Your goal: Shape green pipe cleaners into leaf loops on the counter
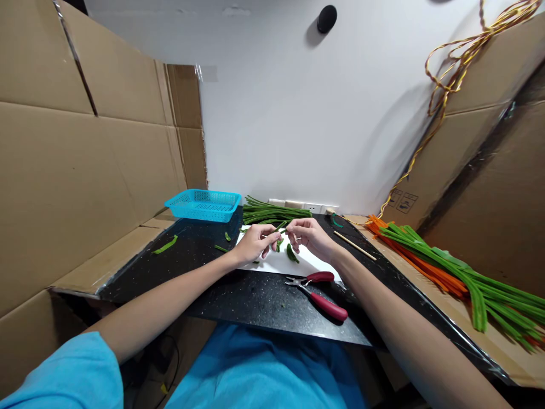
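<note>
My left hand [258, 243] is closed in a pinch on a short green pipe cleaner [280, 226], held just above a white sheet [272, 265]. Close by on the right, the fingertips of my right hand [310, 236] pinch together at the end of this piece. A leaf-shaped green piece [292, 254] lies on the sheet below my right hand. Another small green piece [279, 245] shows between the hands, partly hidden by fingers. Nearer to me, pliers with red handles [327, 307] rest on the black tabletop [255, 301], jaws apart.
Behind the sheet lies a bundle of green stems [272, 213]. A blue basket [202, 216] stands at the back left. Green strips [165, 245] lie on the left. On the right are a wooden stick [355, 245] and piled green and orange stems [451, 267]. Cardboard walls [106, 159] flank both sides.
</note>
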{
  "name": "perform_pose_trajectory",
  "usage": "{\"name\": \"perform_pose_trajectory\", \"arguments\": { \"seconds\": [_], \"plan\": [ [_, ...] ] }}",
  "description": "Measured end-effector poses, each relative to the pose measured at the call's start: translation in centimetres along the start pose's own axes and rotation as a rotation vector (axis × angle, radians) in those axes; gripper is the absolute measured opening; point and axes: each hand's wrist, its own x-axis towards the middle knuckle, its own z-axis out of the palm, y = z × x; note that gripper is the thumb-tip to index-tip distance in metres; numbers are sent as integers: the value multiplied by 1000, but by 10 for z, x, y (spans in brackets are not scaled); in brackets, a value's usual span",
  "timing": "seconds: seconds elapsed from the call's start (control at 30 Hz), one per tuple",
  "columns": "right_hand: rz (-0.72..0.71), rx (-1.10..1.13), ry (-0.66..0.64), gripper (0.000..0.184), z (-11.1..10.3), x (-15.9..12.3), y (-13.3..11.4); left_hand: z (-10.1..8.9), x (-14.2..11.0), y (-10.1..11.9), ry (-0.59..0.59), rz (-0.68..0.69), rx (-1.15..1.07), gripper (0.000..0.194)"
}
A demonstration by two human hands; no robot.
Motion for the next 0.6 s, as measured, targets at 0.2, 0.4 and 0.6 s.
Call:
{"name": "perform_pose_trajectory", "arguments": {
  "seconds": [0.2, 0.4, 0.6],
  "plan": [
    [-13, -90, -16, 37, -1, 0, 1, -1, 3, -3, 13, -111, -122, 44],
    [-62, -123, -13, 41, 5, 1, 6, 1, 1, 1, -8, -145, -160, 50],
    [-72, -124, 9, 45, 6, 1, 6, 2, 0, -1, -26, -122, -155, 48]
  ]
}}
